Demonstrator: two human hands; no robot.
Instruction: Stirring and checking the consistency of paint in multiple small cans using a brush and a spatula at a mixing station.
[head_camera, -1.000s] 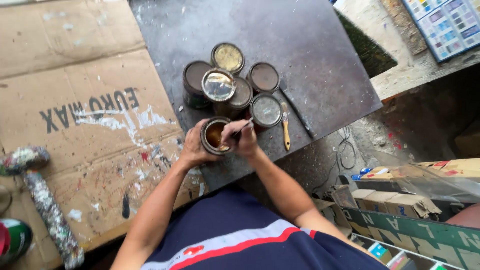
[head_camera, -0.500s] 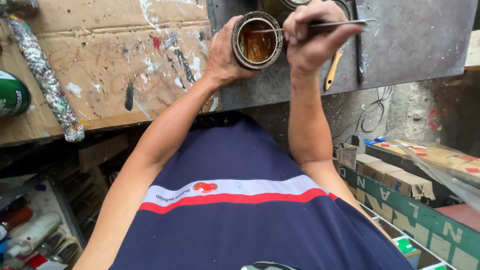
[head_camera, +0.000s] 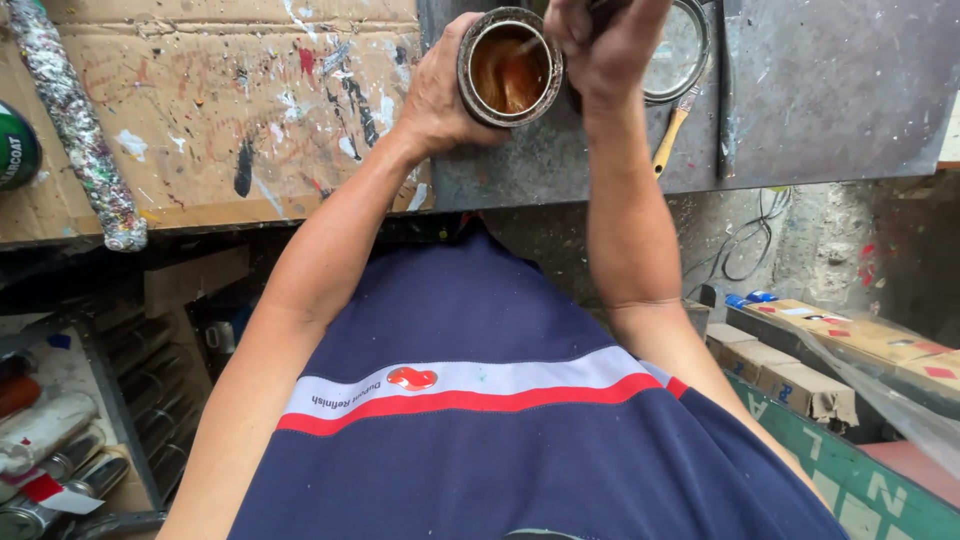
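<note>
Amber liquid fills one open tin (head_camera: 508, 68) gripped at the near edge of a dark metal sheet (head_camera: 830, 90).

The left hand (head_camera: 440, 90) wraps its fingers around the tin's side; the right hand (head_camera: 605, 45) is closed, fingers together, over what seems to be a thin stirring tool, mostly hidden. One lidded can (head_camera: 680, 50) stands just beside, one yellow-handled brush (head_camera: 668, 140) lies near. One speckled roller (head_camera: 75, 130) rests on the spattered cardboard (head_camera: 230, 110).
</note>
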